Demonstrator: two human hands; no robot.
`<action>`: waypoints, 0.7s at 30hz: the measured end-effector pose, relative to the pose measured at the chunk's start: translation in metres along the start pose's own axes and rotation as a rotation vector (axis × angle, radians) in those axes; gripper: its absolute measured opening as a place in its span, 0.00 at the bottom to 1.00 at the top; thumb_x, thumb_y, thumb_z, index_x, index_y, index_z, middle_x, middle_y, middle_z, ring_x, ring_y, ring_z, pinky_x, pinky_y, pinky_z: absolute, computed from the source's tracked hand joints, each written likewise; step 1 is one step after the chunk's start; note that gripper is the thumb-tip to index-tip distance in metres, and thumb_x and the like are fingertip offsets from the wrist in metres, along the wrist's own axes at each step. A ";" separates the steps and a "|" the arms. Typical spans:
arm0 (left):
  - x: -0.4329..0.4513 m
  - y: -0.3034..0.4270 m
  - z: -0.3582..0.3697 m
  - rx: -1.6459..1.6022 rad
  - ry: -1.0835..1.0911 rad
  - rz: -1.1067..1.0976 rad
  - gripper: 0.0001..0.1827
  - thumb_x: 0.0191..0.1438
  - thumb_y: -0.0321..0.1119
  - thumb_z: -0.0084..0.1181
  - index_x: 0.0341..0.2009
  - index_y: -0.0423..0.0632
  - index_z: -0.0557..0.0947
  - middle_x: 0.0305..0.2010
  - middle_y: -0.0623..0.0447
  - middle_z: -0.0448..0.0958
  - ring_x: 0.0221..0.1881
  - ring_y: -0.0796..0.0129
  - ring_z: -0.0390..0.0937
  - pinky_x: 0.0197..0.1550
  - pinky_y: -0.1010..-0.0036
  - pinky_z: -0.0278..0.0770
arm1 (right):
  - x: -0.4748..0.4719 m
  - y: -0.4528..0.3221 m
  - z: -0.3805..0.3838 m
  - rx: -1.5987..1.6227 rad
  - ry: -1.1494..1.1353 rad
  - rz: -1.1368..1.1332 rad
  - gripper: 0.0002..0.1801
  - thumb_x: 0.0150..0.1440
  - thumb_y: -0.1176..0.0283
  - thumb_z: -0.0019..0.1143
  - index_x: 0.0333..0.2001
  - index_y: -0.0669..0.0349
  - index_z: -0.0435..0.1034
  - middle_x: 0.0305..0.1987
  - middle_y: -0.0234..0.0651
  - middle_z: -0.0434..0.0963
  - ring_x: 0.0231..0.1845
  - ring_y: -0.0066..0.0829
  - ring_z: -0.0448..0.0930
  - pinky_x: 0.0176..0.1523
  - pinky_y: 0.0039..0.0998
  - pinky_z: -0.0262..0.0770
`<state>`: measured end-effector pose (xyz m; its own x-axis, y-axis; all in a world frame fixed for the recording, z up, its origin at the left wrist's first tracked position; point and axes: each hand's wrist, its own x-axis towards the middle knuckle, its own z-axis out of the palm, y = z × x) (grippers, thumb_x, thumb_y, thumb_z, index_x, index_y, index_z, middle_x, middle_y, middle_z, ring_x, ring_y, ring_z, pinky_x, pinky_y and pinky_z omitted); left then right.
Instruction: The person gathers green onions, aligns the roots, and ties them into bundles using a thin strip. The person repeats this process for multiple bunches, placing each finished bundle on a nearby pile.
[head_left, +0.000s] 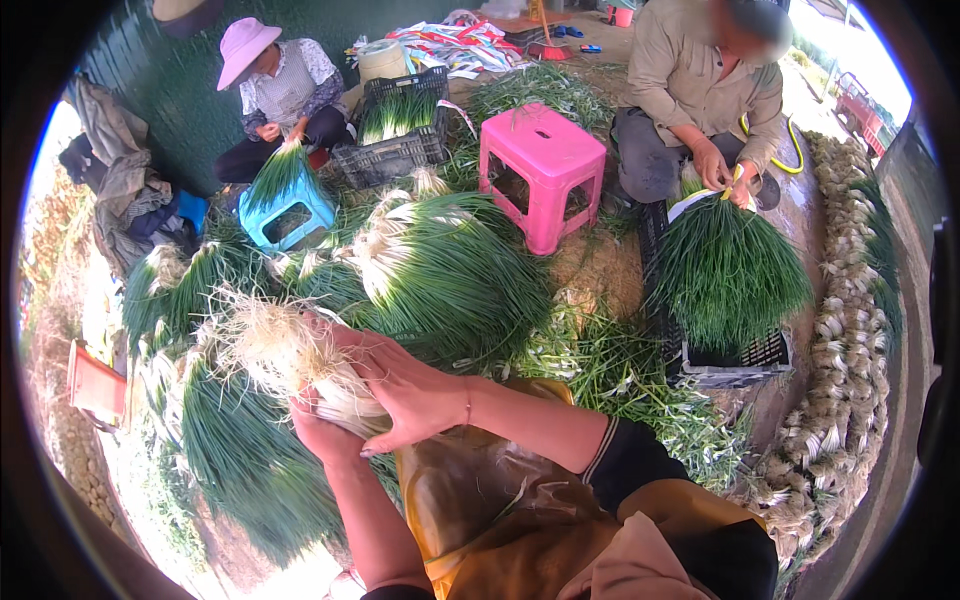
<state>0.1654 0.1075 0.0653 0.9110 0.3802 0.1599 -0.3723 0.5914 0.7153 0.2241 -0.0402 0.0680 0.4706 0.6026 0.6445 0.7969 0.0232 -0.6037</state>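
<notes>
Both of my hands clasp a bunch of scallions (352, 405), its pale, tangled roots pointing away to the upper left. My left hand (322, 431) supports the white stems from below and the left side. Across the top and right side of the same stems lies my right hand (409, 390), fingers spread along them. My forearms and lap partly hide the leaf end. Just beyond my hands rests a large pile of scallions (450, 270) with white stems to the left. Other green bunches (240, 427) lie at the left.
A pink plastic stool (544, 150) stands ahead, a blue stool (289, 210) farther left. Two people sit opposite, each handling scallions. A black crate (397, 150) holds scallions. Loose trimmings (622, 367) cover the ground at right, near a long row of stacked bunches (840, 375).
</notes>
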 end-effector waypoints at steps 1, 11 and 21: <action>-0.006 0.007 0.011 0.077 0.080 0.027 0.22 0.63 0.35 0.44 0.58 0.35 0.70 0.56 0.41 0.74 0.52 0.54 0.76 0.55 0.60 0.76 | 0.003 -0.012 -0.010 -0.038 0.006 0.015 0.68 0.36 0.58 0.74 0.72 0.69 0.38 0.74 0.56 0.48 0.74 0.55 0.52 0.75 0.45 0.48; -0.038 0.024 0.057 0.741 -0.529 -0.006 0.69 0.32 0.65 0.77 0.68 0.38 0.55 0.65 0.44 0.63 0.64 0.59 0.65 0.65 0.63 0.63 | 0.017 -0.095 -0.090 0.261 0.567 0.136 0.50 0.40 0.64 0.68 0.64 0.70 0.52 0.59 0.53 0.68 0.60 0.47 0.71 0.64 0.38 0.66; -0.063 -0.038 0.027 0.106 -0.233 -0.268 0.42 0.53 0.45 0.61 0.67 0.39 0.59 0.63 0.43 0.68 0.61 0.55 0.70 0.62 0.60 0.69 | -0.003 -0.084 -0.079 -0.062 0.174 0.130 0.66 0.45 0.47 0.71 0.70 0.74 0.38 0.70 0.63 0.53 0.70 0.59 0.58 0.70 0.46 0.55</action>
<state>0.1269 0.0418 0.0468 0.9941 0.0429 0.0994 -0.1062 0.5666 0.8171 0.1858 -0.1070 0.1535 0.6246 0.4503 0.6380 0.7447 -0.0975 -0.6603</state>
